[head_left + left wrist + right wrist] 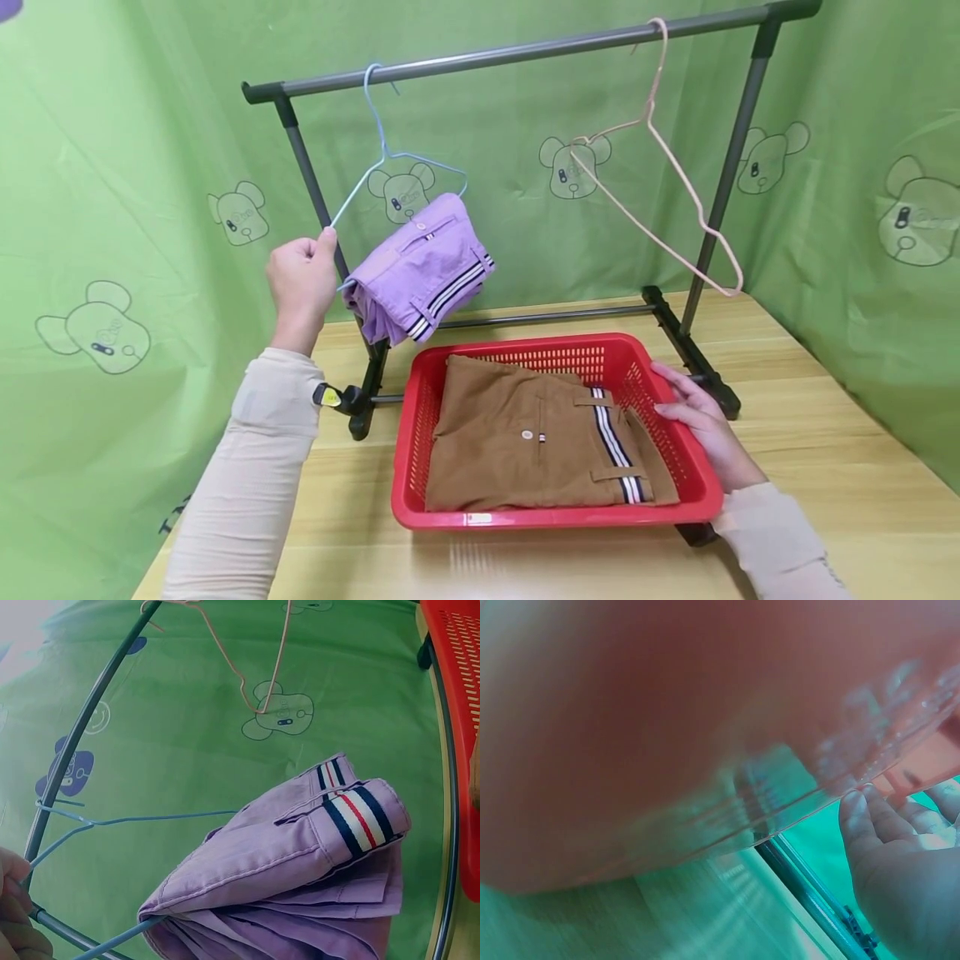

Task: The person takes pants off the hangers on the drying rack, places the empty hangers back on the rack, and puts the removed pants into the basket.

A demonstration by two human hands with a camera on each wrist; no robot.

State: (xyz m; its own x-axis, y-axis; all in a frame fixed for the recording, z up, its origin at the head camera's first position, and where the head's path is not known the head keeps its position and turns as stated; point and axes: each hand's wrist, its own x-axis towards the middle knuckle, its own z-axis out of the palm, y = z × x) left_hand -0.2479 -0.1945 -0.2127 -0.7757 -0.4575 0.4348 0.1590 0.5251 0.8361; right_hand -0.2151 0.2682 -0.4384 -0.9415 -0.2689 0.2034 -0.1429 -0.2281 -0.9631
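Note:
My left hand [303, 279] pinches the left end of a light blue clothes hanger [358, 196], whose hook is over the rack's rail. Folded purple trousers [423, 258], with a striped waistband, hang over the hanger's lower bar. In the left wrist view the purple trousers [300, 847] show their pleated layers, and part of my left hand [16, 911] is at the left edge. On the right, my right hand [701, 425] grips the side rim of a red basket [555, 518]. Folded brown trousers [495, 450] lie inside. The basket fills much of the right wrist view, blurred.
A grey clothes rack [487, 57] stands on the wooden table [810, 467], its feet behind and beside the basket. A bare pink hanger [686, 179] hangs from the rail's right part. Green cloth [480, 133] with printed bear heads covers the back and sides.

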